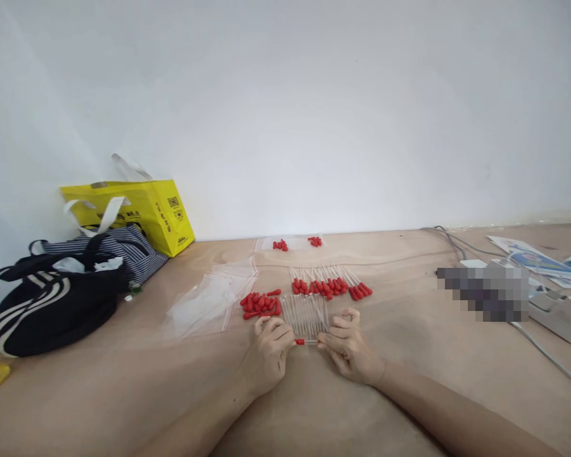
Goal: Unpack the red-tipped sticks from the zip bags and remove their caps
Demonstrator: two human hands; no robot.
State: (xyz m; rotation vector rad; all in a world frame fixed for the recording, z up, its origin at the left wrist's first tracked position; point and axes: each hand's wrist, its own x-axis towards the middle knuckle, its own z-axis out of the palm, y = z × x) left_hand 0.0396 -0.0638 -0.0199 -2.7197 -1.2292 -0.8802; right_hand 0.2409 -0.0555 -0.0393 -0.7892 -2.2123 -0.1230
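Note:
Between my two hands a glass dropper tube (311, 342) lies crosswise, with a red rubber bulb (299, 342) at its left end. My left hand (272, 346) is closed on the bulb end, most of the bulb hidden by the fingers. The fingers of my right hand (349, 346) pinch the tube's right end. Just beyond is a row of bare glass tubes (305, 314). Loose red bulbs (261, 304) are heaped left of them. Farther back lie several droppers with red bulbs fitted (330, 285), their bulbs toward me.
Clear plastic bags (209, 295) spread out on the left of the wooden table (181, 393). Bagged droppers (295, 243) lie by the wall. A black bag (57, 311), a striped bag (133, 251) and a yellow bag (176, 222) stand far left. Papers (537, 257) and a cable (547, 355) are right.

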